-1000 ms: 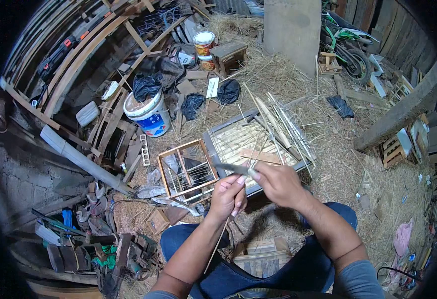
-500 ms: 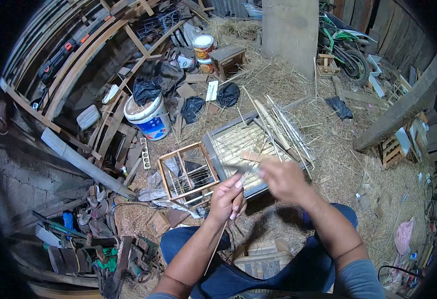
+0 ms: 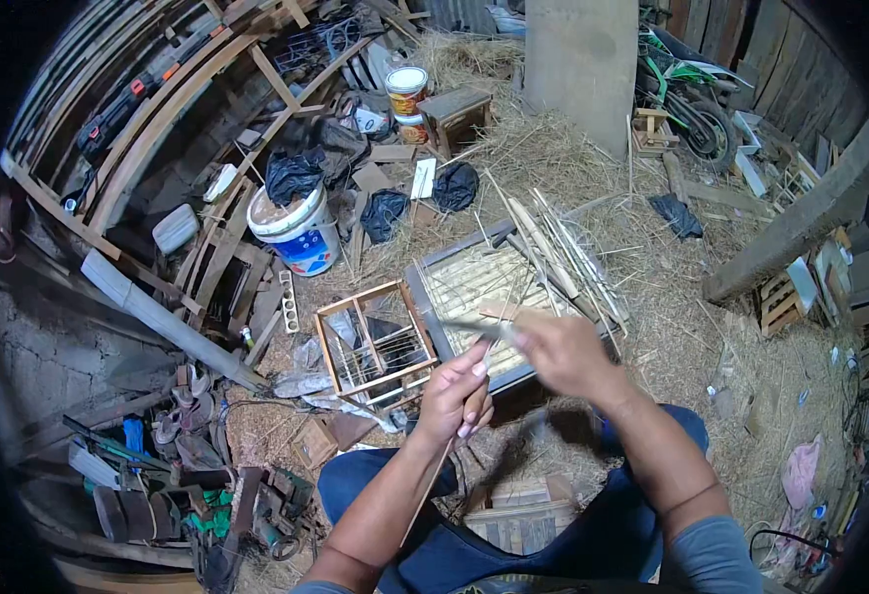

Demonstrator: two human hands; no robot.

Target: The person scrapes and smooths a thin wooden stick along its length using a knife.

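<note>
My left hand (image 3: 452, 401) is closed around a thin bamboo stick (image 3: 424, 503), whose lower end slants down past my forearm. My right hand (image 3: 565, 354) grips a knife; its handle is hidden by the fingers. The slightly blurred knife blade (image 3: 466, 326) points left, across the stick's upper end just above my left hand. A small wooden frame with thin bars (image 3: 327, 342) sits to the left of my hands. Beyond them lies a grey-edged panel (image 3: 418, 292) covered with pale slats, and a bundle of split bamboo strips (image 3: 543, 252) rests on its far right part.
A white and blue bucket (image 3: 306, 243) stands at the left beyond the frame. Further back are stacked paint cans (image 3: 408, 91), a wooden stool (image 3: 454, 104) and a concrete pillar (image 3: 580, 74). A slanted wooden post (image 3: 801, 228) is at right. Straw covers the floor.
My right hand and the knife have shifted slightly, with the blade still at the stick's upper end. My left hand keeps its hold almost in place.
</note>
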